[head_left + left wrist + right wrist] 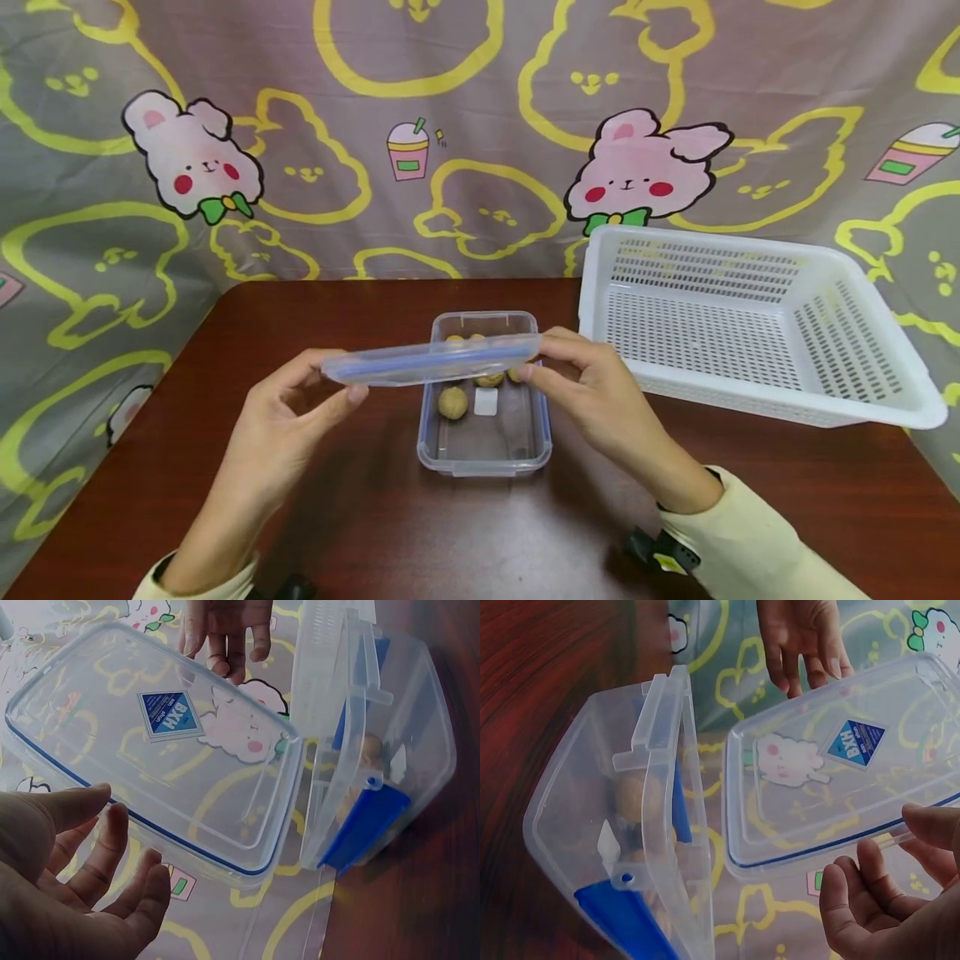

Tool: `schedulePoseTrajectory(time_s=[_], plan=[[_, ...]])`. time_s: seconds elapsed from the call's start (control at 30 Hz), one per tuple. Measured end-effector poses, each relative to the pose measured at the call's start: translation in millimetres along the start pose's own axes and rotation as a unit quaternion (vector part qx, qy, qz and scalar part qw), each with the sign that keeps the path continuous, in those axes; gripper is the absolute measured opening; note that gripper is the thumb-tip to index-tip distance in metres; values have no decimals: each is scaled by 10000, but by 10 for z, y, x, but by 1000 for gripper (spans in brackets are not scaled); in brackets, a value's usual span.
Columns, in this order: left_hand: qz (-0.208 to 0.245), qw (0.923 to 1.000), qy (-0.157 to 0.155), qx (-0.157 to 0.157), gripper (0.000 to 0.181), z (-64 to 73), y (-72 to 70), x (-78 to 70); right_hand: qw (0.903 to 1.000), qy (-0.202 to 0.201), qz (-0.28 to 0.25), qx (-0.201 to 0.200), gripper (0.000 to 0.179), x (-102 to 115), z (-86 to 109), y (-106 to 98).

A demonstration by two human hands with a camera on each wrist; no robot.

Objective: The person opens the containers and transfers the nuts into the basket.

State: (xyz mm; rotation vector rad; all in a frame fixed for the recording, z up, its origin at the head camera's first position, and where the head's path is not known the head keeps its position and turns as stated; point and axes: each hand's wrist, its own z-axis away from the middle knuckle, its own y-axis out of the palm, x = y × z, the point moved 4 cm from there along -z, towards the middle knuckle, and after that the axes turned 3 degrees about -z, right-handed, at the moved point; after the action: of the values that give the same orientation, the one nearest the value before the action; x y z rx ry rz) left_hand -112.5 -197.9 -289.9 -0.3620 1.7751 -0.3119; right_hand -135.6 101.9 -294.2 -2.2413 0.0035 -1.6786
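Observation:
My left hand (273, 425) and right hand (600, 387) hold a clear plastic lid (435, 362) between them, one at each end. Thumb and fingers pinch its edge on both sides. A blue seal line runs round the lid, and a blue label (169, 715) sits on its face in the left wrist view. The lid is raised and slightly tilted, its right end higher in the head view. Below and behind it stands a clear container (483, 467) with blue side clips (626, 919). Several walnuts (452, 403) lie inside, some partly hidden by the lid, beside a small white square (486, 402).
At the right back of the dark red-brown table (360, 517) stands a large white perforated basket (697, 333). A patterned cloth (480, 108) with rabbits and yellow outlines hangs behind the table.

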Motion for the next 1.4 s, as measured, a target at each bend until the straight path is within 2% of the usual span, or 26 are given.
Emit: schedulePoseTrajectory(time_s=[0.23, 0.4, 0.53, 0.63, 0.7, 0.9, 1.1, 1.23, 1.4], plan=[[43, 10000, -36, -15, 27, 46, -95, 62, 10000, 73, -67, -5, 30, -13, -55, 143], [-84, 9997, -107, -213, 26, 71, -128, 107, 9999, 67, -27, -104, 31, -32, -78, 239], [417, 9986, -239, -206, 26, 76, -115, 151, 9996, 43, -199, -188, 32, -65, -95, 281], [1018, 9941, -372, -67, 26, 70, -97, 190, 9991, 15, -328, -274, 35, -94, -107, 306], [1182, 9916, -526, 6, 27, 71, -91, 222, 9986, 19, -423, -309, 36, -110, -112, 329], [898, 9902, -1071, -67, 28, 101, -142, 350, 9934, 250, -1097, -202, 35, -127, -130, 441], [1276, 9846, -1194, -101, 30, 129, -259, 468, 9852, 653, -1582, -125, 37, -137, -177, 608], [1158, 9841, -1340, -120, 32, 129, -356, 540, 9804, 949, -1722, -92, 38, -179, -231, 739], [968, 9832, -1545, -99, 35, 102, -476, 662, 9803, 1107, -1634, 25, 40, -207, -318, 891]])
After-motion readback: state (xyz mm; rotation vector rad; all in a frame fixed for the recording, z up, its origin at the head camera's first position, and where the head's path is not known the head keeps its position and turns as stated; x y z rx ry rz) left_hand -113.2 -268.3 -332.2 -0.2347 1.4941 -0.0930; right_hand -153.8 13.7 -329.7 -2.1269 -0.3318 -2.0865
